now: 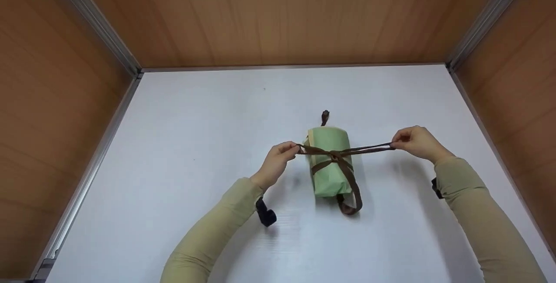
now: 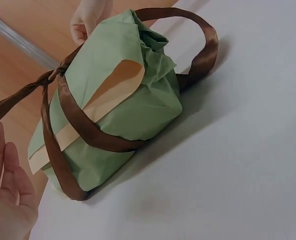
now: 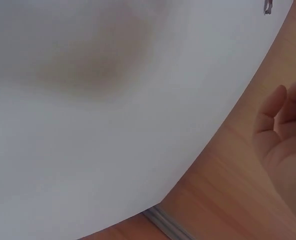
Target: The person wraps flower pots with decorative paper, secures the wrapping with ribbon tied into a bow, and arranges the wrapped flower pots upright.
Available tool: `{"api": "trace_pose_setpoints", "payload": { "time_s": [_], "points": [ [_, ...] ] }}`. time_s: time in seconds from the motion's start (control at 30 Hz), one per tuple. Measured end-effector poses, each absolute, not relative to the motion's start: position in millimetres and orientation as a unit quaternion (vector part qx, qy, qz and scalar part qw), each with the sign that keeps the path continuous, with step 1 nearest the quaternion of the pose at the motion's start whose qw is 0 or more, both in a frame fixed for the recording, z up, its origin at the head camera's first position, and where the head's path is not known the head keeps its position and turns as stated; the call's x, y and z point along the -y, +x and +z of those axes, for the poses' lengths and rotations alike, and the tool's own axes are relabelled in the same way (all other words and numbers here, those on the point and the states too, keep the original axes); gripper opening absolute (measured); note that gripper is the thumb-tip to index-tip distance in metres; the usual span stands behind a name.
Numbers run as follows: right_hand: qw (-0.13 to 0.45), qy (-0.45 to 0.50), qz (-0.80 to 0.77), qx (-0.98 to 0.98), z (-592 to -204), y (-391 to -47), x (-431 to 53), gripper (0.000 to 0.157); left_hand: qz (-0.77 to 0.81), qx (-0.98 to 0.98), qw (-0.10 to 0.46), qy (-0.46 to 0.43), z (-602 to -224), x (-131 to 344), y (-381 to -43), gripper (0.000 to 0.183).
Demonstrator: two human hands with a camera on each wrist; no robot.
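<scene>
A green paper-wrapped bundle (image 1: 323,137) lies on the white table, with a tan strip (image 2: 113,92) along its folded edge. Brown ribbon (image 2: 93,132) crosses round it and meets in a knot (image 1: 334,157) on top. At the bundle's left, my left hand (image 1: 274,163) pinches a looped part of the ribbon between thumb and fingers. Out to the right, my right hand (image 1: 419,143) pinches other ribbon strands, which run taut from the knot. In the right wrist view, only part of the right hand (image 3: 283,145) shows; its fingertips are cut off by the edge.
A loose ribbon tail (image 1: 357,194) curves down past the bundle's near end. Another ribbon end (image 1: 325,117) sticks out at the far end. Wood-grain panels (image 1: 278,18) with metal edging enclose the white table (image 1: 195,122) at the back and both sides.
</scene>
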State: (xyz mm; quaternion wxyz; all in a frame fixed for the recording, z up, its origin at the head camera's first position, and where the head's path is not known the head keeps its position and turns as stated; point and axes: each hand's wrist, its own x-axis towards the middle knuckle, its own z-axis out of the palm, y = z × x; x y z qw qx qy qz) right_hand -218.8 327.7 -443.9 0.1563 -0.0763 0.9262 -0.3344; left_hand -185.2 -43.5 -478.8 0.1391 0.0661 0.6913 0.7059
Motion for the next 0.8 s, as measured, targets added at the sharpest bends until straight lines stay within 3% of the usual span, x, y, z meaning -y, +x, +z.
{"api": "trace_pose_setpoints", "payload": {
  "time_s": [0.6, 0.8],
  "points": [
    [0.149, -0.056, -0.284, -0.946, -448, -215, -364, 0.010, 0.629, -0.752, 0.174, 0.097, -486, 75, -176, 0.020],
    [0.197, -0.049, -0.307, -0.930, -455, -213, -365, 0.014, 0.637, -0.748, 0.171, 0.072, -487, 77, -175, 0.022]
  ]
}}
